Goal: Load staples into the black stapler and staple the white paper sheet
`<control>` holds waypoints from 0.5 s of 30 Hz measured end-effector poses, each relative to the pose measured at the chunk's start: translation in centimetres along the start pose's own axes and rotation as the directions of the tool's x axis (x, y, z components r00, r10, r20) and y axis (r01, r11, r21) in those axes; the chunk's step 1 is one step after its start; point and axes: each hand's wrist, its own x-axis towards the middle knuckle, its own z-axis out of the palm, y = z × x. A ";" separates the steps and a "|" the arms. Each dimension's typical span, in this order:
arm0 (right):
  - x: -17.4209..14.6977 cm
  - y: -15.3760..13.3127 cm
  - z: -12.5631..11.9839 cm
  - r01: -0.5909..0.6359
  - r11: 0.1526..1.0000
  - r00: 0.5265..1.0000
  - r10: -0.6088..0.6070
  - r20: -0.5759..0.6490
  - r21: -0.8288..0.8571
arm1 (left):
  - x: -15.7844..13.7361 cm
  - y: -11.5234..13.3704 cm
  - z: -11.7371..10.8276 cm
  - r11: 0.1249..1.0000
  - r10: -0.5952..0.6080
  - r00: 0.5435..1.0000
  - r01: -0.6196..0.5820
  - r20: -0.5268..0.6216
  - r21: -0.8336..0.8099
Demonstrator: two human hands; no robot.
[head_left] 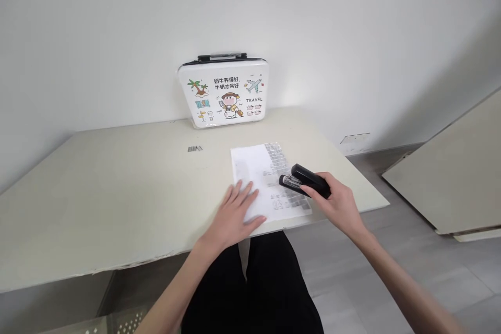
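White printed paper (250, 164) lies near the table's front edge, with grey blocks and small pictures down its right side. Fingers spread, my left hand (234, 216) rests flat on the paper's lower left part. My right hand (337, 201) is wrapped round a black stapler (311, 181), held over the right side of the paper. Its jaws are apart and point left. Whether the stapler touches the paper, I cannot tell. A few short strips of staples (194, 148) lie on the table, left of the paper's far edge.
A white case (230, 94) with cartoon travel pictures and a black handle stands against the wall at the back of the pale table (117, 193). Right of the table is a pale panel (450, 177) above the grey floor. The table's front edge is chipped.
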 end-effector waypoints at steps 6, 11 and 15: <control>0.5 -1.8 0.6 0.029 1.000 0.999 -0.029 -0.029 0.000 | 8.5 4.9 4.2 0.998 0.031 0.996 -0.036 -0.078 -0.058; 2.0 -2.4 1.8 0.078 0.996 0.995 -0.080 -0.054 -0.041 | 10.4 7.6 4.0 0.979 0.166 0.979 -0.178 -0.119 -0.096; 4.0 -3.1 4.1 0.134 0.991 0.991 -0.134 -0.029 -0.020 | 5.8 6.1 1.2 0.891 0.345 0.935 -0.354 -0.082 -0.286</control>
